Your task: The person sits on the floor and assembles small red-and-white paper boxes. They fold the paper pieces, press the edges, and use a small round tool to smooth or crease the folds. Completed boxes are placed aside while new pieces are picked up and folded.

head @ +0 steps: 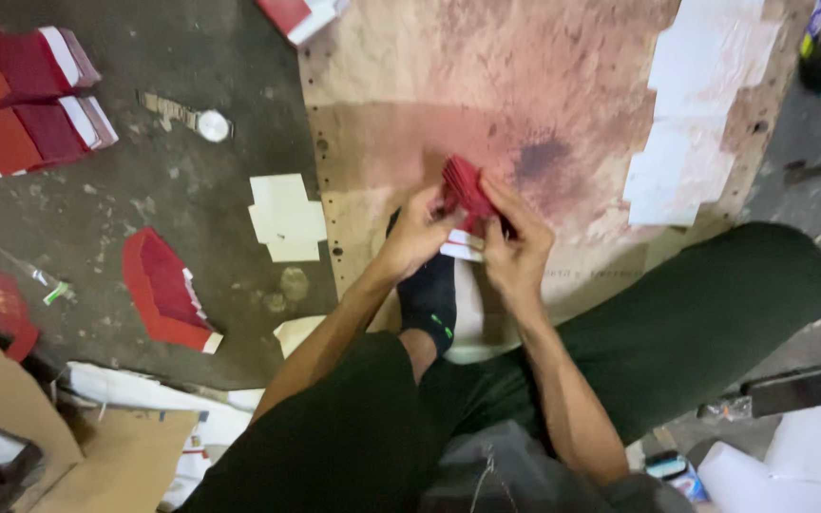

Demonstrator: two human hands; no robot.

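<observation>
You hold a small stack of red card pieces (466,190) between both hands, over the stained brown board (563,85) and just above your raised foot in a black sock (428,296). Your left hand (417,233) closes its fingers on the stack's left side; your right hand (517,249) grips the right side with the thumb up along the red edge. A white edge (460,247) shows under the red pieces, between your two hands; can't tell if it's part of the stack or a separate piece. You sit on the floor, dark trousers (696,313), one leg crossed, the foot resting on the board edge. White paper sheets (696,104) lie overlapped along the right side of the board, well apart from your hands. Left of the board on the dark concrete floor (144,190): a white cut-out card (285,217) near the board edge, a fanned pile of red folded boxes (165,290) farther left, more red-and-white flattened boxes (26,100) in the upper left corner. A roll of tape (213,125) lies by those boxes. Brown cardboard (97,446) and white scraps sit at the lower left.
</observation>
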